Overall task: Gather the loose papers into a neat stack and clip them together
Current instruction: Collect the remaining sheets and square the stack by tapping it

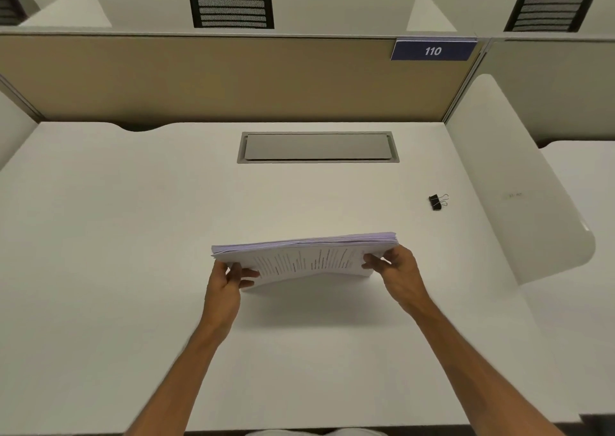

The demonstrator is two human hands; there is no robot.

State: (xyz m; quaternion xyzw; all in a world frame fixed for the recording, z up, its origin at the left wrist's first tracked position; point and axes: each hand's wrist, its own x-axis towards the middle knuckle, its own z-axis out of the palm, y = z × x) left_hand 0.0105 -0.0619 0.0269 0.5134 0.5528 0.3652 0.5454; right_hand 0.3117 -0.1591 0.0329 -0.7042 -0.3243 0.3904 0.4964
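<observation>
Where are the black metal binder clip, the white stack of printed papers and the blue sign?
black metal binder clip (435, 201), head view, on its black body
white stack of printed papers (306, 259), head view, on the printed top sheet
blue sign (432, 50), head view, on its number

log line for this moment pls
phase: squaring stack | left hand: grip on paper stack left end | right hand: grip on right end | binder clip: untouched on desk, right of stack

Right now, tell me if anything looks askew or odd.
Nothing is damaged or spilled. The stack is slightly uneven: sheet edges fan out along its top, and it sags between the left hand and right hand. The clip lies unused, apart to the right.
</observation>
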